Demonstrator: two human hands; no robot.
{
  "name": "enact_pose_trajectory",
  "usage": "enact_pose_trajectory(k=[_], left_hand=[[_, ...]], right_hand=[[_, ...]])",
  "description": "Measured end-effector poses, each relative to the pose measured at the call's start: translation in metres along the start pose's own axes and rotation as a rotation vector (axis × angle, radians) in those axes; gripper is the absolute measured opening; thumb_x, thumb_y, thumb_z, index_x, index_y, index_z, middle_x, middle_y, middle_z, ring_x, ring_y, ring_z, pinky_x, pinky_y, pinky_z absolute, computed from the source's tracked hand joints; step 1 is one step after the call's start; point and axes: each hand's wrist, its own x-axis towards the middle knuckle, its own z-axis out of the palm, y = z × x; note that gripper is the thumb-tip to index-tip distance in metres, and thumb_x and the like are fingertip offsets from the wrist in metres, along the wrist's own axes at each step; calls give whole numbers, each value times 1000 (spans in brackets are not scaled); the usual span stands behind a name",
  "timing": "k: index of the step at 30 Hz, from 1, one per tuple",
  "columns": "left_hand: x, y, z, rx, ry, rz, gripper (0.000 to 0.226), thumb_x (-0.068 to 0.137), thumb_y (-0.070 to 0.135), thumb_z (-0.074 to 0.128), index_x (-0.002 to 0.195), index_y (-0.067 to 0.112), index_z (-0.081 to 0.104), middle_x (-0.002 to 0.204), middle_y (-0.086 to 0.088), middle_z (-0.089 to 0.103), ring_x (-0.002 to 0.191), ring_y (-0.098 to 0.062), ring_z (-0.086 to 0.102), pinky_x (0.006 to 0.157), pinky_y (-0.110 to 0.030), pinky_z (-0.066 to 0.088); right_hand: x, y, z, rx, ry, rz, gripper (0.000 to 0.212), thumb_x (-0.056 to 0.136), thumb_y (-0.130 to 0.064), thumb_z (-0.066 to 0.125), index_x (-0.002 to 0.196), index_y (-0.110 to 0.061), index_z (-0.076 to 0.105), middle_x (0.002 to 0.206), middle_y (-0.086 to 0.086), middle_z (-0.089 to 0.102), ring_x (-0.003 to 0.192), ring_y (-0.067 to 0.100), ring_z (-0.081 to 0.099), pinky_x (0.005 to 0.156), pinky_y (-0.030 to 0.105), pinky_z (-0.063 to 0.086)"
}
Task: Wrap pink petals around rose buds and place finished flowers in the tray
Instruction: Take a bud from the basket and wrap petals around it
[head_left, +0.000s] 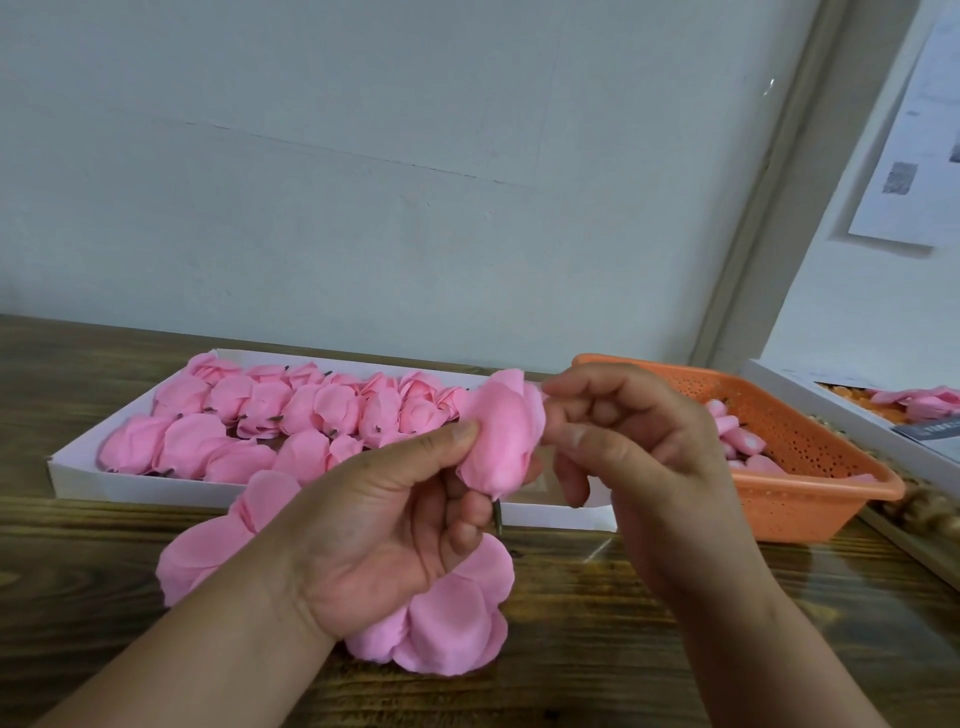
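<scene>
Loose petals (447, 618) lie at six o'clock beneath the left hand (384, 525), which grips the soft, crushable rose (501, 441) while right hand (639, 447) fingertips pinch its top; hold near the stem.

printed sheet (914, 156) on wall (363, 156)

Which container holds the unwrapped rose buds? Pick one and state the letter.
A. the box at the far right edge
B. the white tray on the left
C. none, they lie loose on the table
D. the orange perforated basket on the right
D: the small pale buds lie inside the orange basket, while the white tray holds finished flowers.
</scene>
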Motion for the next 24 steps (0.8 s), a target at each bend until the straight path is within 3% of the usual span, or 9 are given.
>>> enact_pose_trajectory(k=[3, 7, 10, 13, 19, 22, 24], left_hand=[[0, 0, -2, 2, -27, -5, 53, 30, 14, 98, 75, 1, 75, 57, -11, 61, 44, -14, 60, 40, -21, 50], [0, -1, -2, 98, -10, 13, 31, 52, 20, 86, 76, 4, 75, 59, -9, 61, 45, -12, 59, 42, -19, 51], [0, -2, 0, 159, 4, 34, 22, 59, 20, 76, 75, 5, 76, 57, -7, 61, 45, -11, 58, 43, -18, 50], [0, -3, 2, 131, 31, 32, 13, 71, 17, 75, 69, 5, 75, 54, -7, 59, 43, -12, 57, 41, -18, 49], [-1, -4, 5, 132, 44, 32, 15, 64, 16, 67, 67, 4, 73, 51, -8, 58, 41, -12, 56, 39, -18, 48], [-1, -3, 5, 158, 34, 40, 15, 64, 17, 67, 69, 4, 74, 53, -7, 59, 42, -11, 56, 41, -18, 49], [-1, -3, 4, 171, 31, 47, 19, 62, 17, 68, 74, 4, 76, 56, -7, 59, 43, -11, 57, 42, -18, 49]], right_hand=[[0, -1, 0, -1, -15, 1, 19, 72, -9, 65, 90, -11, 67, 74, 16, 60, 48, 18, 47, 46, 24, 41], [0, -2, 3, -14, -7, 42, 21, 71, -23, 66, 90, -13, 67, 62, 4, 60, 43, 16, 47, 45, 22, 40], [1, -2, 4, -12, 21, 64, 15, 73, -9, 66, 86, -15, 67, 57, 4, 57, 42, 17, 46, 43, 22, 40], [1, -2, 4, 35, 67, 63, 24, 72, 0, 59, 82, -20, 69, 54, 4, 55, 41, 16, 45, 43, 21, 39], [0, -6, 4, -14, 31, 29, 17, 72, -1, 57, 72, -13, 69, 53, 1, 54, 43, 12, 46, 45, 19, 39], [-1, -9, 5, -67, 2, 12, 2, 66, -8, 64, 67, -9, 66, 53, -1, 57, 46, 11, 48, 46, 20, 41], [-2, -10, 6, -112, 27, 14, 6, 65, -7, 68, 65, -5, 63, 53, 0, 59, 46, 7, 49, 46, 17, 41]])
